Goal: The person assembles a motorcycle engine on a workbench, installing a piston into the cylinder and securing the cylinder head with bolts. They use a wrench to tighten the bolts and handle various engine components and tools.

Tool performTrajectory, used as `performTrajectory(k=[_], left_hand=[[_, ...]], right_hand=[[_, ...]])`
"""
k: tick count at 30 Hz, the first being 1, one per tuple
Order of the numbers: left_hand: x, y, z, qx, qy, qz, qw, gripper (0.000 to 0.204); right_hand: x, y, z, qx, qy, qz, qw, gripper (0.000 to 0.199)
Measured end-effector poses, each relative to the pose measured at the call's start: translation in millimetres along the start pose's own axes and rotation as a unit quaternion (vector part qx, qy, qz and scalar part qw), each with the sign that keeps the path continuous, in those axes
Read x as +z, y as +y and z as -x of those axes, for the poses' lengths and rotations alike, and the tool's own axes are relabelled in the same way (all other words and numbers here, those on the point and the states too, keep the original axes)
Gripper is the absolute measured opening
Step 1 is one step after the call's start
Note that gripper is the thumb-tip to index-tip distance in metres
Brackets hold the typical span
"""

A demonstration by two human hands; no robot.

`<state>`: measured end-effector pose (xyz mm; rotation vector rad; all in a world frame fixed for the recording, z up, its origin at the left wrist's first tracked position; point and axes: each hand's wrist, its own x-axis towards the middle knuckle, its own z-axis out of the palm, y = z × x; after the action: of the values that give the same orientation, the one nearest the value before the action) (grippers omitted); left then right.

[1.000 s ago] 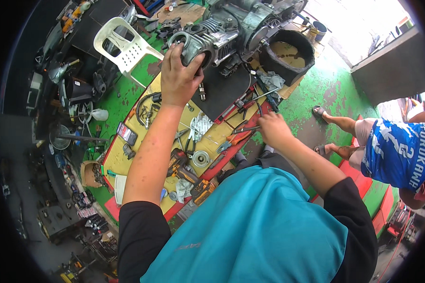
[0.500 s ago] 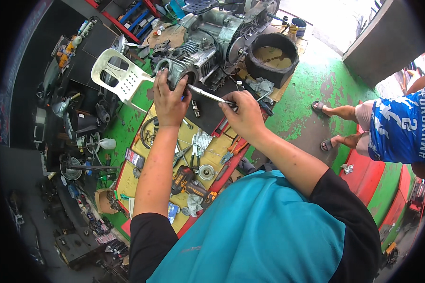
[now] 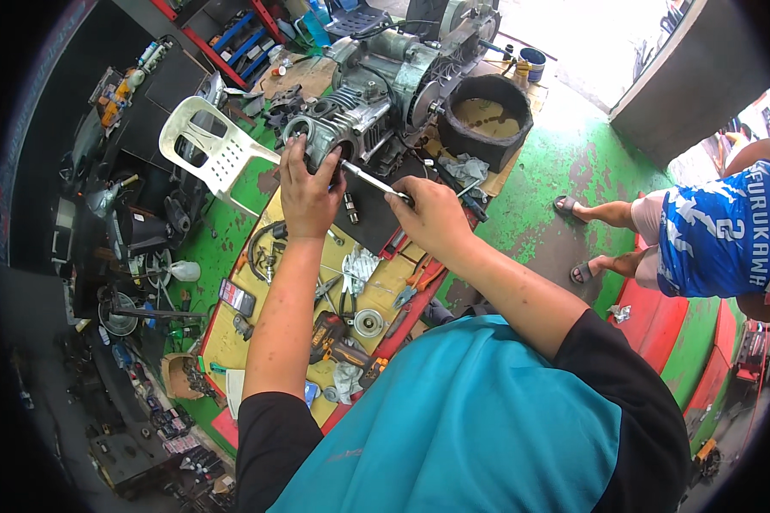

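A greasy metal engine (image 3: pixel 372 98) lies on the far end of the workbench. My left hand (image 3: pixel 310 195) is closed around its near end, beside a round opening. From that spot a ratchet wrench (image 3: pixel 370 179) extends to the right, its working end close to my left thumb. My right hand (image 3: pixel 432 214) grips the wrench handle, fingers wrapped round it. What the wrench sits on is hidden by my left hand. A small metal socket-like piece (image 3: pixel 351 209) lies on the dark mat just below the wrench.
On the yellow bench top (image 3: pixel 304 299) lie a cordless drill (image 3: pixel 327 335), pliers (image 3: pixel 412 291), a phone-like device (image 3: pixel 237 297) and a round metal part (image 3: pixel 369 322). A black tub of murky liquid (image 3: pixel 488 128) stands right of the engine. A white chair (image 3: pixel 218 150) is left; a person (image 3: pixel 719 231) stands right.
My right hand has come slightly toward me and left, and the wrench handle has swung with it. My left hand keeps its place on the engine. The whole view has shifted a little.
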<state>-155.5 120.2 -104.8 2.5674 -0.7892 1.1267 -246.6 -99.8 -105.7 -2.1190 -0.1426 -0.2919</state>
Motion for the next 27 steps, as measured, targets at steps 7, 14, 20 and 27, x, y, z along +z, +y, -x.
performTrajectory(k=[7,14,20,27], left_hand=[[0,1,1,-0.010,-0.003,0.003,1.000,0.054],[-2,3,1,-0.016,-0.002,0.017,1.000,0.052],[-2,7,2,-0.029,-0.001,0.034,0.999,0.053],[-7,0,8,-0.037,0.005,0.032,0.999,0.051]], right_hand=[[-11,-19,-31,0.372,-0.203,-0.356,0.833,0.037],[3,-11,-64,0.253,-0.227,0.010,0.940,0.036],[-10,-10,-85,0.245,-0.337,-0.029,0.909,0.024],[-3,-31,-69,0.343,-0.285,-0.222,0.867,0.031]])
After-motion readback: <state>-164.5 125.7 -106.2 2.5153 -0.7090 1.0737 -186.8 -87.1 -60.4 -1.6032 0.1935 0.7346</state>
